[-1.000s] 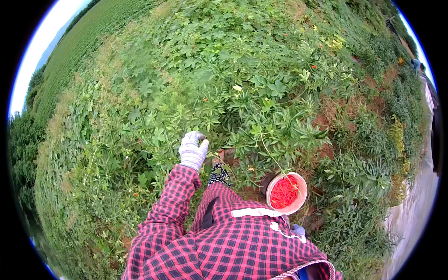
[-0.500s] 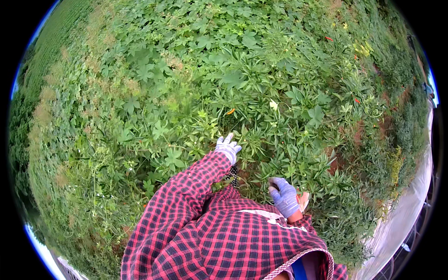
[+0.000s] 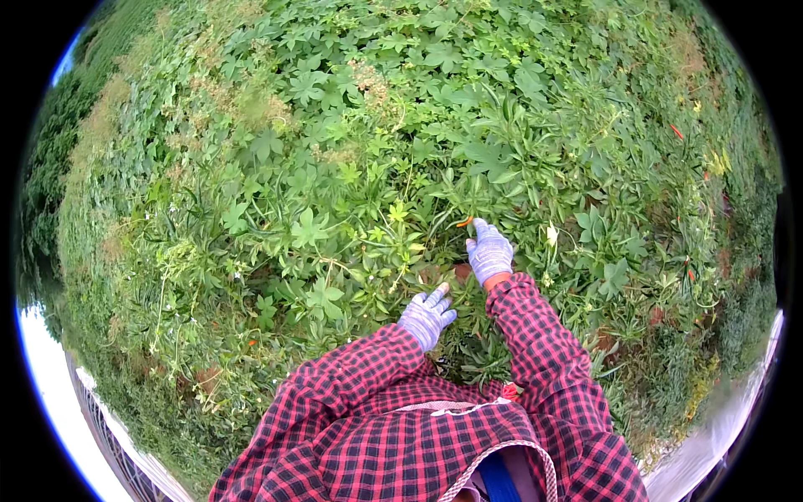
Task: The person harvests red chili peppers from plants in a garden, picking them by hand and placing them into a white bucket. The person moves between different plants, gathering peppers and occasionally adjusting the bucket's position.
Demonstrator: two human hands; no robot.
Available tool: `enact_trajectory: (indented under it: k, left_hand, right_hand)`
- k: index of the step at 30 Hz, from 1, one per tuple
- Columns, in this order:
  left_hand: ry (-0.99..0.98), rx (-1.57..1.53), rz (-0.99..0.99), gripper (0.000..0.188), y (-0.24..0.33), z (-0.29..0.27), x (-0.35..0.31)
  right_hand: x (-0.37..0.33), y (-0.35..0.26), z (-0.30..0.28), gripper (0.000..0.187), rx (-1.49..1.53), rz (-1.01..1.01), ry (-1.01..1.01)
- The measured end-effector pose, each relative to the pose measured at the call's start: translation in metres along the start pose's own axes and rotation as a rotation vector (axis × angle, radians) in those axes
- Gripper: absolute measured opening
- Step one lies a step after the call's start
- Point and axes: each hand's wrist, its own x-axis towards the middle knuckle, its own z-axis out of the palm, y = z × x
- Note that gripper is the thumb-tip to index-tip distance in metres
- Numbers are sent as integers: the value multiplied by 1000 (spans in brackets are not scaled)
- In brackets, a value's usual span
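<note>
Fingers [image 3: 439, 293] well apart on the left hand [image 3: 424, 321], thumb [image 3: 471, 245] and forefinger [image 3: 479, 225] parted on the right hand [image 3: 491, 256]. Bends over dense green plants [image 3: 308, 88], in red-and-black checked sleeves [image 3: 339, 368]. Holds the right hand farther forward, clearly the nearer one to one slim orange pepper [image 3: 464, 222]: just left of the forefinger's tip, with long axis roughly crosswise, right end slightly higher and toward the fingertip. Cannot tell whether touching or just apart.

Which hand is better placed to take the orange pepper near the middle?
Probably the right hand: its fingertips are right by the orange pepper, though contact is unclear. The left hand is farther off, lower in the view.
</note>
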Motion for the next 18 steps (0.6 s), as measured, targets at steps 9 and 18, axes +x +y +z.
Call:
enact_trajectory:
  k: [9, 18]
  left_hand:
    - [107, -82, 0, 45, 6, 13, -4]
    - [-8, -113, 24, 37, 24, 27, 18]
  right_hand:
    - [78, 30, 47, 13, 502, 82, 53]
    - [15, 134, -36, 14, 1175, 359, -580]
